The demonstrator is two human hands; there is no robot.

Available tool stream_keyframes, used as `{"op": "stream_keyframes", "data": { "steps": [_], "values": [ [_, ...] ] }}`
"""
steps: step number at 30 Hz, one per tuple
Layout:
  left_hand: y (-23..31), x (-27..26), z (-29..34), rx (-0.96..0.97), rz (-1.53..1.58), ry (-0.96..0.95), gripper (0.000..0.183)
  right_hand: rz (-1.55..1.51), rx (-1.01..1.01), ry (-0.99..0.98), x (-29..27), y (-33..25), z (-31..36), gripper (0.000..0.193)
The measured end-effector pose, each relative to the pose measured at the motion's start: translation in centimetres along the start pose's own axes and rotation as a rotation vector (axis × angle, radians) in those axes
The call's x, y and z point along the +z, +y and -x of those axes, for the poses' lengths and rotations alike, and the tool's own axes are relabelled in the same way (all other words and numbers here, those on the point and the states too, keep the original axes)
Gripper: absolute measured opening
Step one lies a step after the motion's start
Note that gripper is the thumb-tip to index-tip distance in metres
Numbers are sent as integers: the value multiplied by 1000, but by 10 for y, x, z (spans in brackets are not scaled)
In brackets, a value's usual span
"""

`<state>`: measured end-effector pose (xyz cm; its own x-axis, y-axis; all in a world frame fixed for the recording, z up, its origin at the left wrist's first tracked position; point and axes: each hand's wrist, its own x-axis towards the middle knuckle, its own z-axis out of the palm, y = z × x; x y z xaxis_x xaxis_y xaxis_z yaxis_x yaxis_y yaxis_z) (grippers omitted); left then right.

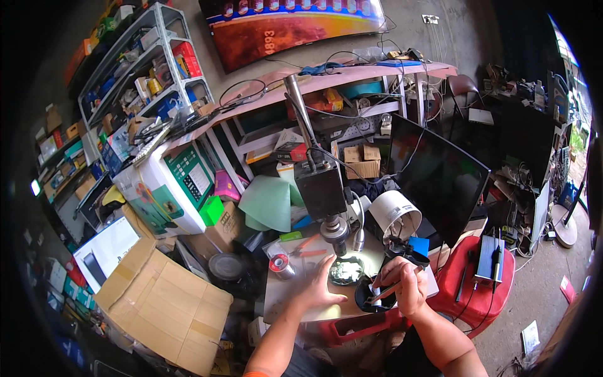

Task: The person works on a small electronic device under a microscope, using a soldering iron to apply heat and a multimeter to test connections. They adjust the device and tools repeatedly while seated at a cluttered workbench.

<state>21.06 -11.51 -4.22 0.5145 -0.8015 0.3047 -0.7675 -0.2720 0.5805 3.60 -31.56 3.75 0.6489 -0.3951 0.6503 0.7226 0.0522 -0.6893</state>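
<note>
My left hand (pixel 320 288) rests at the worktop (pixel 287 304), its fingers spread and holding nothing, beside a brightly lit small part (pixel 347 271) that looks like a circuit board in a holder. Above that part hangs a black microscope camera (pixel 320 186) on a metal post. Closed fingers of my right hand (pixel 407 286) grip slim tweezers (pixel 387 293), tips pointing down and left over a dark bowl (pixel 363 298). What lies in the bowl is hard to make out. A solder spool (pixel 282 267) stands left of my left hand.
A red stool (pixel 468 290) at the right carries a soldering station (pixel 487 262) with a cabled iron. Behind stand a white cylinder (pixel 391 210) and a dark monitor (pixel 433 182). At left is a large cardboard box (pixel 169 308). A wall screen (pixel 295 31) shows a magnified board.
</note>
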Motion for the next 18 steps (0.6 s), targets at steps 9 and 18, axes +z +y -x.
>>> {"op": "stream_keyframes", "data": {
  "steps": [9, 18],
  "values": [
    [-24, 28, -3, 95, -36, 223, 114, 249, 70, 37, -13, -16, 19, 59],
    [-8, 23, -12, -2, 30, 230, 105, 171, 200, 1, -10, -15, 15, 57]
  ]
}}
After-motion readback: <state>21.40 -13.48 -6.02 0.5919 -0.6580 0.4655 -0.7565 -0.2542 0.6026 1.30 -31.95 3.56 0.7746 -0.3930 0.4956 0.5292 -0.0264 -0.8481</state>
